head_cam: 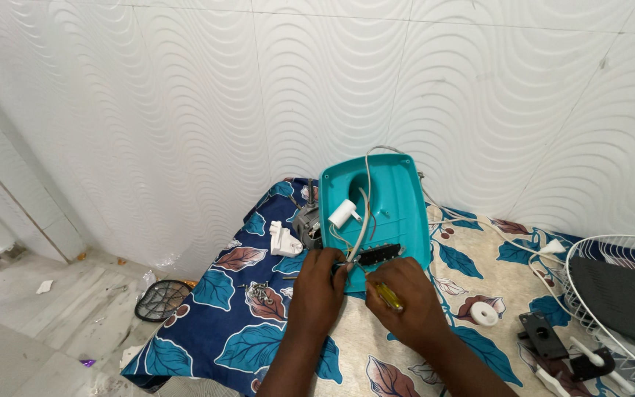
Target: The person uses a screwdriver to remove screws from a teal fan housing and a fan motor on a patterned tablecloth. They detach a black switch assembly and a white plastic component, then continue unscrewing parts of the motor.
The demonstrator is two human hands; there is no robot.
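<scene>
Both forearms reach up from the bottom edge of my head view. My right hand is clenched around a yellow-handled screwdriver, its tip lost to me near a black switch block. My left hand curls on the lower lip of a teal plastic fan base; I read that as bracing the shell against the tool's push. This base lies open side up on a table under a blue leaf-print cloth, white cable looping through it, which puts wiring and switch block within easy reach.

Small parts sit clear of the hands: a white clip piece and a heap of screws to the left, a white round knob to the right, a white wire fan guard farther right. A wavy white tiled wall closes in just behind the base, and the table's left edge drops to the floor, so free room is mostly toward the camera.
</scene>
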